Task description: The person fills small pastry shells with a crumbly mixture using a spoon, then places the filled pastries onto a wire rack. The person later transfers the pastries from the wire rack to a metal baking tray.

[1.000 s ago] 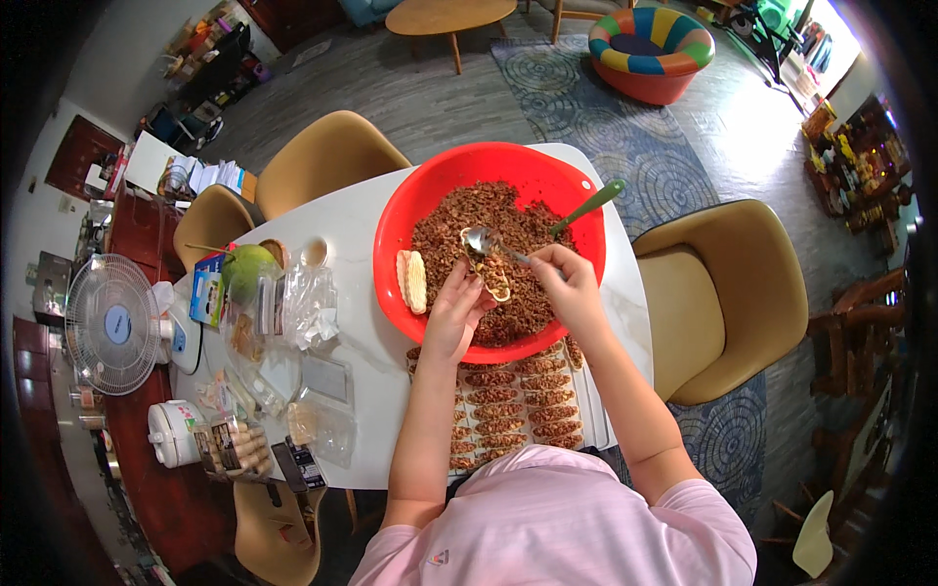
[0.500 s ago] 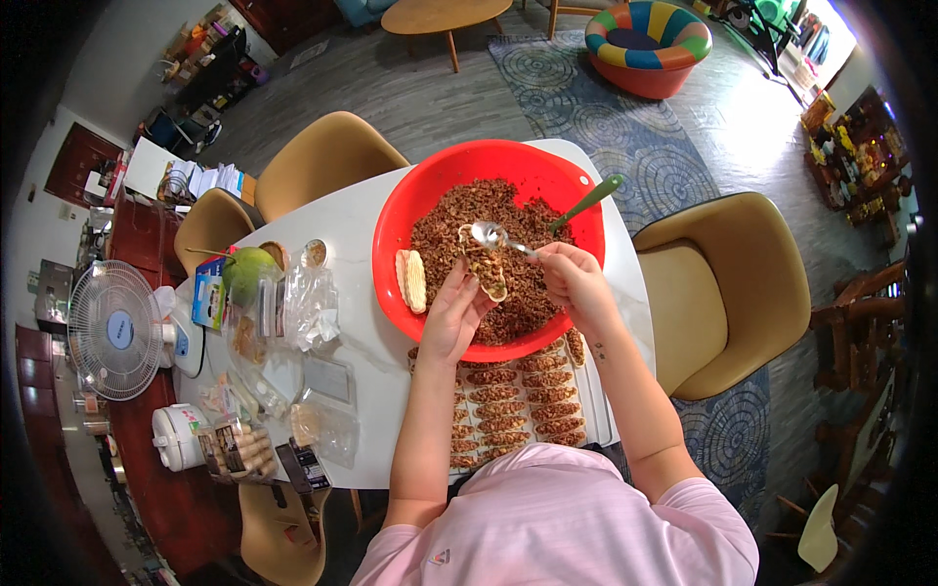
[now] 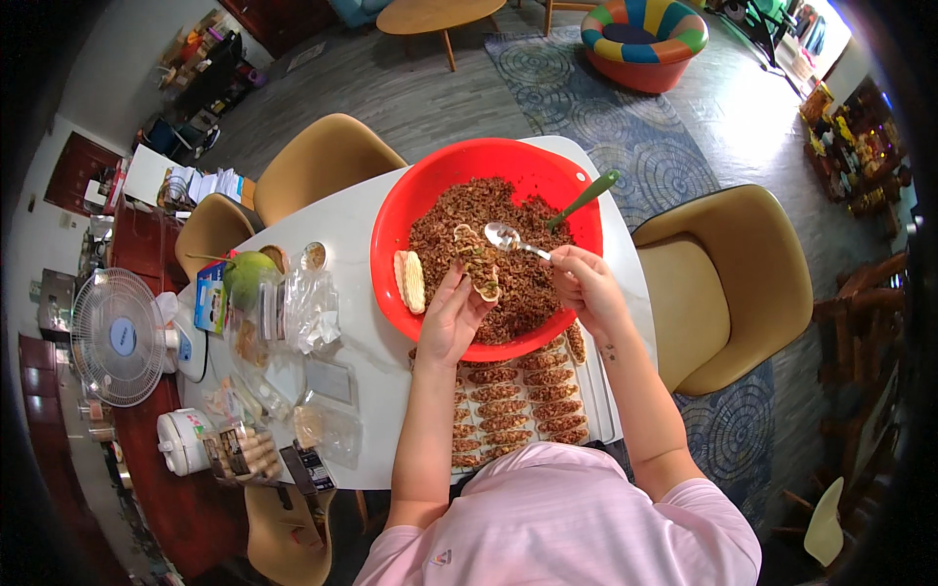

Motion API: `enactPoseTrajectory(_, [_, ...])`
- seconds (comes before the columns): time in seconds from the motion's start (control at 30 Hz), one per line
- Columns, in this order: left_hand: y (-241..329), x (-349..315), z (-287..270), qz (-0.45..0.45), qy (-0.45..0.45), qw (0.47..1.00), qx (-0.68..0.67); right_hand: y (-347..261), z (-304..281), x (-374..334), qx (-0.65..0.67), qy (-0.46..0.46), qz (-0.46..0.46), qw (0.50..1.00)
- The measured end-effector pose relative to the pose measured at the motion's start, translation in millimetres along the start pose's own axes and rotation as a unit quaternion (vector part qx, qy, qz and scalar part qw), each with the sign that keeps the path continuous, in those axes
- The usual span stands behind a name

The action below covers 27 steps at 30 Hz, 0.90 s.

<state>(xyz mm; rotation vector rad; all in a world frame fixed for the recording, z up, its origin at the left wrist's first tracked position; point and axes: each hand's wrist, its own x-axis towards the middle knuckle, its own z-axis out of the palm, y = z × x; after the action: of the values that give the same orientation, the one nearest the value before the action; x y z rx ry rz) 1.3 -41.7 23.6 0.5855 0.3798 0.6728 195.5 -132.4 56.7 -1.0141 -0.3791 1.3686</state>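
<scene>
I have the left hand (image 3: 452, 314) closed on a shell (image 3: 479, 264), thumb and fingers pinching its lower left side; the shell is held over the middle of the bowl, brown bits spread along it. The right hand (image 3: 586, 286) is clamped on the handle of a steel spoon (image 3: 503, 235). What has just changed is the spoon: a second ago its head lay across the shell, and now it sits just beside it, to the right. I take that to mean the spread on this shell is uncovered, at least for the moment.

Both forearms rise from the lower edge and lean toward each other; the left stands nearly straight, the right slants in with its elbow out, wrist over the rim.

Below the hands is the filling (image 3: 469, 200) in the red bowl (image 3: 384, 225), with pale shells (image 3: 410, 281) at its left wall and a green-handled utensil (image 3: 586, 198) at the right. Nearer me, filled pieces (image 3: 503, 422) lie in rows on a tray (image 3: 606, 410). Farther left on the table (image 3: 376, 449) are clear bags (image 3: 311, 298) and a green fruit (image 3: 249, 276).
</scene>
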Motion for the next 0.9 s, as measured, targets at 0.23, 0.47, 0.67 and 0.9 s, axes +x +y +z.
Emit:
enactPoseTrajectory(0.23, [-2, 2, -3, -0.004, -0.027, 0.998, -0.055, 21, -11, 6, -0.028, 0.005, -0.029, 0.999])
enactPoseTrajectory(0.47, [-1, -2, 0, -0.006, -0.004, 0.999, -0.041, 13, 1, 7, 0.014, 0.003, 0.007, 1.0])
enactPoseTrajectory(0.67, [2, -3, 6, -0.006, -0.018, 1.0, -0.01, 12, -9, 16, 0.074, 0.002, 0.045, 0.996])
enactPoseTrajectory(0.9, [3, -2, 0, -0.004, -0.033, 0.999, 0.027, 10, -3, 10, 0.013, 0.037, -0.005, 0.999])
